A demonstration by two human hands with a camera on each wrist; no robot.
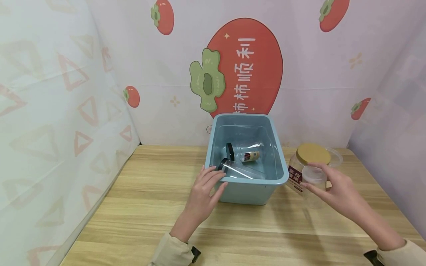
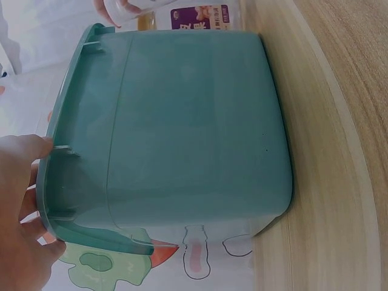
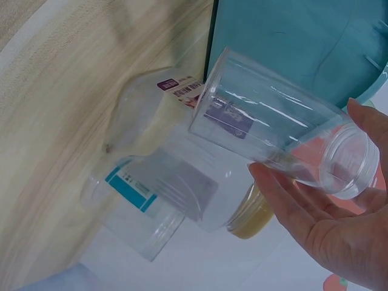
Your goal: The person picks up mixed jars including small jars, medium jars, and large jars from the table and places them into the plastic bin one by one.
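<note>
A light-blue plastic bin (image 1: 244, 192) stands on the wooden table. My left hand (image 1: 203, 194) grips its near left corner, fingers over the rim and thumb along the front. Inside the bin lie two clear jars with black lids: a labelled jar (image 1: 247, 151) and a slimmer plain jar (image 1: 241, 170). To the right of the bin, my right hand (image 1: 344, 192) holds a clear plastic jar (image 3: 273, 115) by its top end, thumb on one side and fingers on the other. Behind it stands a larger jar with a gold lid (image 1: 313, 153) and a dark label.
Another clear container (image 3: 136, 206) with a teal label lies beside the gold-lidded jar, partly hidden in the head view. A printed persimmon curtain (image 1: 179, 66) hangs behind the table (image 1: 146, 207), and a white curtain (image 1: 60, 122) runs along its left side.
</note>
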